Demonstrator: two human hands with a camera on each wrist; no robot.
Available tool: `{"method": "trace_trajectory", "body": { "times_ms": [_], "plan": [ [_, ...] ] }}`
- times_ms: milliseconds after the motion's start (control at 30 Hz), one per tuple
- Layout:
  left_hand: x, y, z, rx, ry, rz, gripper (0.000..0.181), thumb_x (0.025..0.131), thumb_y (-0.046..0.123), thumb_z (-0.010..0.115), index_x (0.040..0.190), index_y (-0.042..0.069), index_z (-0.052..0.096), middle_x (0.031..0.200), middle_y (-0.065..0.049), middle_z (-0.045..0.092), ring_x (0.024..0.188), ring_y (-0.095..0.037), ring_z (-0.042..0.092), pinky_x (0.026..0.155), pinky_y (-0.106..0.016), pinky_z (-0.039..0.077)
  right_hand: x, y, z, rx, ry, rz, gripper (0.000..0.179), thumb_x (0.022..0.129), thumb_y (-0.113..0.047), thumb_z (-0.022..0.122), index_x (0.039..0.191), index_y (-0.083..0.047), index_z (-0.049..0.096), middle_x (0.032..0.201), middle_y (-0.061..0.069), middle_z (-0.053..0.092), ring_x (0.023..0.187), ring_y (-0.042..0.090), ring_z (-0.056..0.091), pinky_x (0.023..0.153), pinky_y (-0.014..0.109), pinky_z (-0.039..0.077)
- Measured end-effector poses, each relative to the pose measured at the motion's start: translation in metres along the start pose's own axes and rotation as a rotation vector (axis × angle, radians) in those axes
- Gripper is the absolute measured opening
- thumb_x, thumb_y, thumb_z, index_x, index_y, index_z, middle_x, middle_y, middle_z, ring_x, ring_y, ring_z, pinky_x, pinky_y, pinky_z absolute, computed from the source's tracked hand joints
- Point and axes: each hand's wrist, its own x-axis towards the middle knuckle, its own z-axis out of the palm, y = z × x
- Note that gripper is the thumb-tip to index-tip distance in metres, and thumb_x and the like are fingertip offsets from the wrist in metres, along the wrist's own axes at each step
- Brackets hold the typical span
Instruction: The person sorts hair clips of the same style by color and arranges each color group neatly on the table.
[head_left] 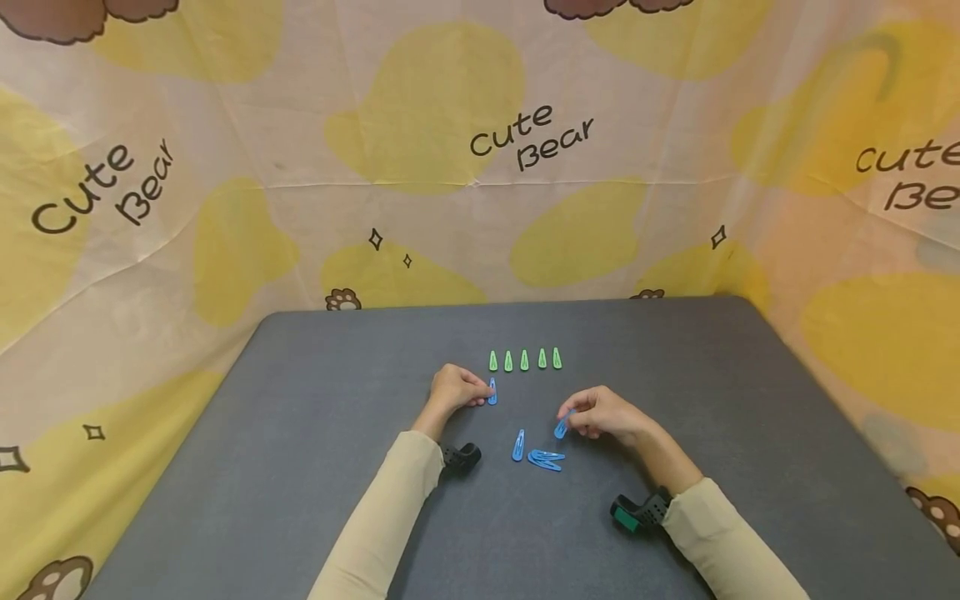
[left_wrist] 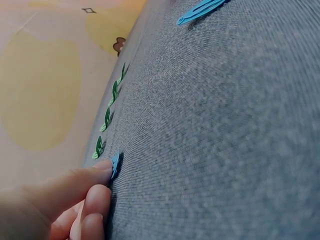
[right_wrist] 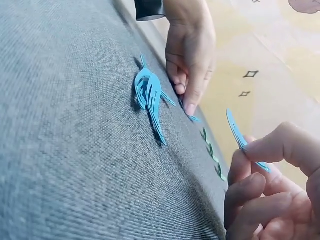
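Observation:
Several green hair clips [head_left: 524,360] [left_wrist: 107,119] [right_wrist: 210,150] lie in a row on the grey table [head_left: 300,433]. Just below the row's left end lies a blue clip [head_left: 492,391] [left_wrist: 115,164] [right_wrist: 194,118]. My left hand [head_left: 474,394] [left_wrist: 102,172] [right_wrist: 189,100] touches it with an outstretched fingertip, the other fingers curled under. My right hand [head_left: 576,419] [right_wrist: 250,165] pinches another blue clip [head_left: 561,428] [right_wrist: 239,134] between thumb and fingers, lifted off the cloth. Between the hands lie a single blue clip [head_left: 518,445] and a small overlapping pile of blue clips [head_left: 546,459] [right_wrist: 150,95] [left_wrist: 200,9].
A yellow and cream "Cute Bear" cloth [head_left: 480,150] walls in the table at the back and both sides. Black camera mounts sit on my left wrist [head_left: 461,457] and right wrist [head_left: 637,510]. Bare grey surface stretches left, right and toward me.

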Motion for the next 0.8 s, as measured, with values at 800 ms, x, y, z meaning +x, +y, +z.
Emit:
{"method": "trace_trajectory", "body": {
  "times_ms": [800],
  "plan": [
    [0.000,0.000,0.000,-0.008,0.004,-0.012,0.014,0.074,0.016,0.083,0.074,0.004,0.076,0.060,-0.001,0.069,0.047,-0.002,0.057,0.049,-0.016,0.049,0.025,-0.013,0.005,0.125,0.072,0.045,0.015,0.089,-0.006,0.064,0.098,0.006,0.063,0.065,-0.008,0.055,0.057,0.004,0.045,0.054,0.019,0.038]
  ]
}}
